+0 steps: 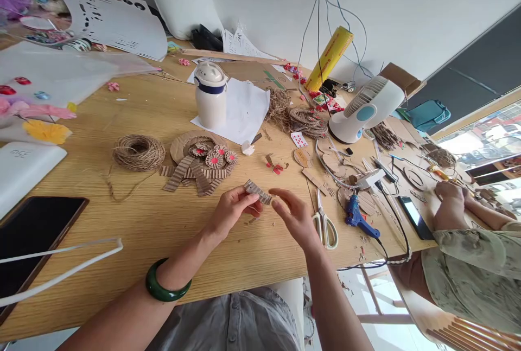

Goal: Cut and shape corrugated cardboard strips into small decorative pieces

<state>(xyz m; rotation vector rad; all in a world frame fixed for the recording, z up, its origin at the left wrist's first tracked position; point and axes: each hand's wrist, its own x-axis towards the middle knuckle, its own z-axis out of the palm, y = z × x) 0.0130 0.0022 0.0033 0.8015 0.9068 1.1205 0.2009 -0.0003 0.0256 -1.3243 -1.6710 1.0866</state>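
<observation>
A short strip of corrugated cardboard [257, 192] is held up just above the table, between my two hands. My left hand [228, 211] pinches its left part between thumb and fingers. At the right end of the strip, the thumb and forefinger of my right hand [296, 217] close on its tip. Beyond my left hand lies a cardboard ring [182, 146] bearing corrugated flowers with red centres [214, 160] and crossed corrugated strips [179, 173]. Scissors [324, 226] with pale handles lie right of my right hand, and a blue glue gun [360, 217] farther right.
A twine coil [138, 153] lies left, and a lidded white jar [211, 96] stands behind the ring. A white fan [364, 109], a power strip [369, 179] and cables occupy the right. A co-worker's hands [450, 191] are at far right; a dark tablet [38, 237] lies left.
</observation>
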